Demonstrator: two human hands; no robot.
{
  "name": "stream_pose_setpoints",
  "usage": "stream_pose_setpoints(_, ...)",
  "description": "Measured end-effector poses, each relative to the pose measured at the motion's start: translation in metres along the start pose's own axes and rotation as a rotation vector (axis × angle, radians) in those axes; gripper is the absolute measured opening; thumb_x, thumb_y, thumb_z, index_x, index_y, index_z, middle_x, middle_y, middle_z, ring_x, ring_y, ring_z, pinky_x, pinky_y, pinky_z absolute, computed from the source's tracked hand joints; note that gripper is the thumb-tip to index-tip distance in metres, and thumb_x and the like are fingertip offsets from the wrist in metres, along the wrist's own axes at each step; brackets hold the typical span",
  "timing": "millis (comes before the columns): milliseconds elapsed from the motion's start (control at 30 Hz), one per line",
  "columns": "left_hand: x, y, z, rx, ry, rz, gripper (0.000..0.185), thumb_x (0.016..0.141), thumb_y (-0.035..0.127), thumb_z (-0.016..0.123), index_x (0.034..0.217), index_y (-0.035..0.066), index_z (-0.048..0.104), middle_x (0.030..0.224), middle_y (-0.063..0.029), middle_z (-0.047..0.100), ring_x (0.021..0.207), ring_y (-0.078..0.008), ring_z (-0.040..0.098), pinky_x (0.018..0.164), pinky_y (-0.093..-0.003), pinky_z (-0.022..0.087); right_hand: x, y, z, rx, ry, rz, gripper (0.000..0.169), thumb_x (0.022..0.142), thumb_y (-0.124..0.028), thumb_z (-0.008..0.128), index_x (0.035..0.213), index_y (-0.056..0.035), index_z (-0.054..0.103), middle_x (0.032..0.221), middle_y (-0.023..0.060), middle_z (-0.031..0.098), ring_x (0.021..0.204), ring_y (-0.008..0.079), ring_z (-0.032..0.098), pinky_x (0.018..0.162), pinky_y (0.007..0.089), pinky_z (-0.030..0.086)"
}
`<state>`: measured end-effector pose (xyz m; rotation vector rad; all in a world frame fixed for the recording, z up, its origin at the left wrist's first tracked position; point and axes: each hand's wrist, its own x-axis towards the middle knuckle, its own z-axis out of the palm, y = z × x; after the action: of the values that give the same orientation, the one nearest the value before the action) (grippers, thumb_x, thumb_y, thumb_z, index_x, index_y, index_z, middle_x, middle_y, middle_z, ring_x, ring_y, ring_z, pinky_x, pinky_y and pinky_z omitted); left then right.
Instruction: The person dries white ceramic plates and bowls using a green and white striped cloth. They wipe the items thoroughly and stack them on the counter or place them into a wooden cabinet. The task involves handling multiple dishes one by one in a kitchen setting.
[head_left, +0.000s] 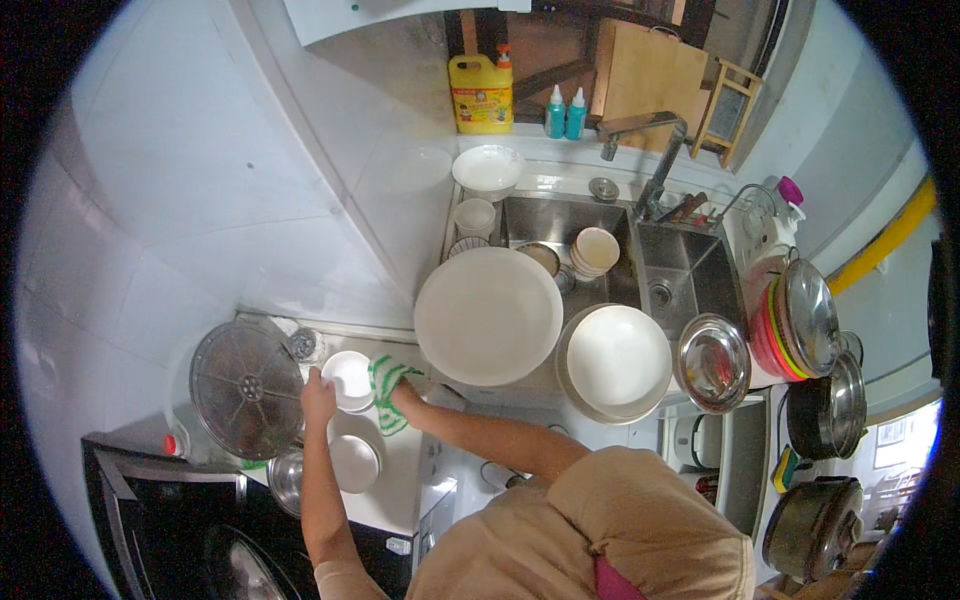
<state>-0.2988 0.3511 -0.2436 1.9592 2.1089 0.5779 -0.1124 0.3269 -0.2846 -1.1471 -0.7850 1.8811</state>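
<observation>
At the left counter, my left hand (319, 401) grips the left rim of a small white bowl (349, 380). My right hand (407, 401) holds a green-and-white striped cloth (388, 391) against the bowl's right side. More white dishware shows just under that bowl. Nearer to me, a stack of small white dishes (354, 463) stands on the same counter. A large round white plate (488, 316) lies to the right, by the sink's front left corner. Beside it, a white bowl (619, 361) rests on larger white dishes. The fingers of my right hand are partly hidden by the cloth.
A steel double sink (566, 217) with a faucet (664, 165) holds stacked bowls (596, 251). A large round lid (247, 390) stands left of my left hand, near a metal bowl (285, 480). A steel basin (714, 363), a pot (821, 409) and colored basins (776, 330) stand at right.
</observation>
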Motion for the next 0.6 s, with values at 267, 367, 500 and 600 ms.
stream_pose_setpoints(267,-0.028,0.057,-0.092,-0.956,-0.31,-0.357,0.056,0.071,0.005,0.05,0.127,0.007,0.042,0.101,-0.0077,0.057,0.081,-0.0147,0.059,0.058,-0.028,0.049,-0.072,-0.055,0.017,0.127,-0.118,-0.191,0.046,0.089,-0.034,0.05,0.124,-0.0065,0.038,0.117,0.0062,0.047,0.106,0.016,0.047,0.09,0.0317,0.04)
stream_pose_setpoints(367,-0.05,0.077,-0.131,-1.114,-0.337,-0.419,0.057,0.07,0.003,0.051,0.126,0.007,0.043,0.106,-0.0095,0.056,0.084,-0.013,0.059,0.059,-0.0244,0.051,-0.116,-0.08,0.006,-0.019,-0.234,-0.255,0.044,0.085,-0.03,0.056,0.12,-0.0073,0.042,0.114,0.0064,0.05,0.104,0.0165,0.048,0.091,0.0315,0.039)
stream_pose_setpoints(500,-0.065,0.123,-0.154,-1.448,-0.331,-0.478,0.061,0.073,0.012,0.056,0.13,0.004,0.036,0.113,-0.0124,0.053,0.089,-0.0178,0.06,0.072,-0.0274,0.051,-0.151,-0.104,-0.029,-0.838,-0.212,-0.247,0.045,0.084,-0.028,0.055,0.123,-0.009,0.042,0.12,0.0113,0.048,0.113,0.024,0.044,0.098,0.0378,0.032)
stream_pose_setpoints(600,-0.064,0.158,-0.147,-1.45,-0.188,-0.326,0.059,0.074,0.018,0.058,0.127,0.002,0.037,0.114,-0.0132,0.052,0.102,-0.0225,0.054,0.088,-0.0328,0.044,-0.159,-0.128,-0.059,-0.973,-0.228,-0.345,0.046,0.083,-0.028,0.056,0.123,-0.0089,0.043,0.121,0.0119,0.047,0.114,0.0248,0.043,0.098,0.0386,0.031)
